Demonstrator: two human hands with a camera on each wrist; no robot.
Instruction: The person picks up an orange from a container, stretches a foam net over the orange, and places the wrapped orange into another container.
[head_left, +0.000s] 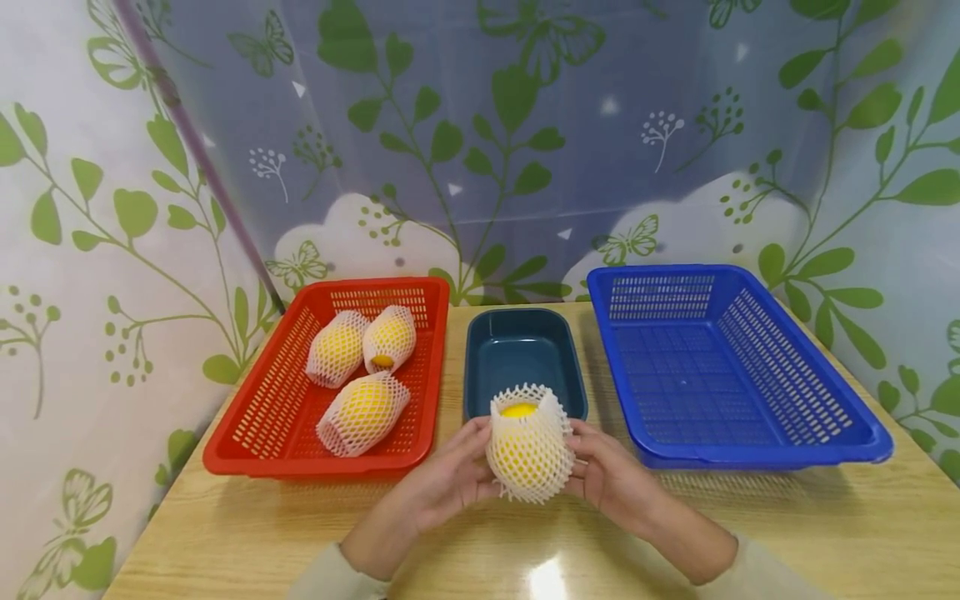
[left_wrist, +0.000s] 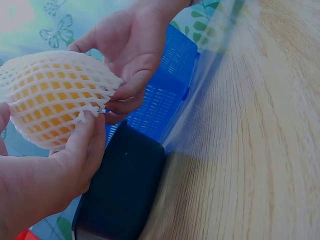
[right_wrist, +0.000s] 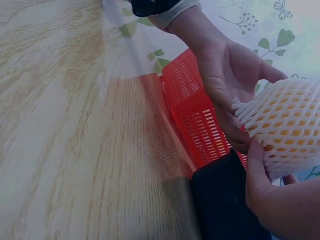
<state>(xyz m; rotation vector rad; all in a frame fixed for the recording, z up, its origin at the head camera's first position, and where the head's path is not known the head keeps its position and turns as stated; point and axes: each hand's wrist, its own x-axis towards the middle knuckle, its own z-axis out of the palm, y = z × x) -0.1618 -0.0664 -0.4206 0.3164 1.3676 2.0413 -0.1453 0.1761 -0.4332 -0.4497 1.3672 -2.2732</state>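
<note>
Both hands hold a yellow fruit (head_left: 525,454) in a white foam net sleeve, raised in front of the dark teal tray (head_left: 480,333). My left hand (head_left: 450,479) grips its left side, and my right hand (head_left: 611,475) grips its right side. The net gapes at the top, where bare yellow skin shows. In the left wrist view, the left hand (left_wrist: 60,180) has its fingertips at the sleeve's frilled edge. The right wrist view shows the right hand (right_wrist: 285,205) with its fingers at the net (right_wrist: 295,125).
Left of the tray stands a red basket (head_left: 315,465) with three more net-wrapped yellow fruits (head_left: 365,412) in it. A blue basket (head_left: 750,454) stands to the right. All sit on a wooden table (head_left: 480,558), with a leaf-patterned cloth (head_left: 480,167) behind.
</note>
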